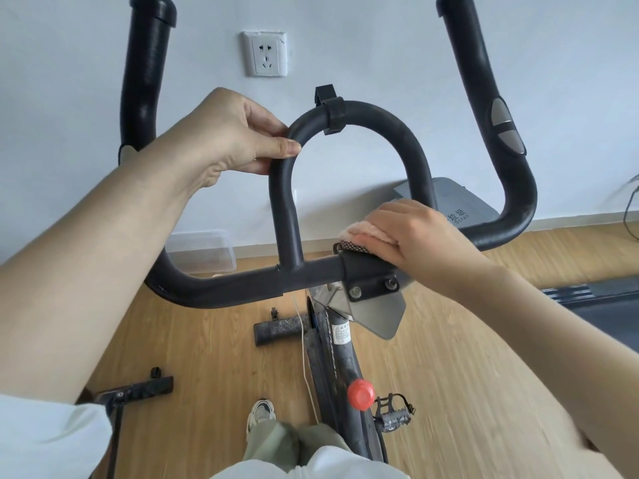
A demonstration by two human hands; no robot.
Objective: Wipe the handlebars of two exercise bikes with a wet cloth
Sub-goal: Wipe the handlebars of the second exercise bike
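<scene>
The black handlebars [242, 283] of an exercise bike fill the middle of the view, with a centre loop [377, 114] and two upright grips. My left hand [228, 133] grips the upper left curve of the loop. My right hand [411, 233] presses a pinkish cloth [359, 233] onto the crossbar, at the foot of the loop's right side, just above the metal mounting bracket [371, 281]. Most of the cloth is hidden under my fingers.
The bike's frame with a red knob [360, 392] and a pedal [394, 411] runs down below the bar. A clear plastic box [204, 250] and a grey bin [460, 205] stand by the white wall. A wall socket [265, 54] sits above. Wooden floor lies below.
</scene>
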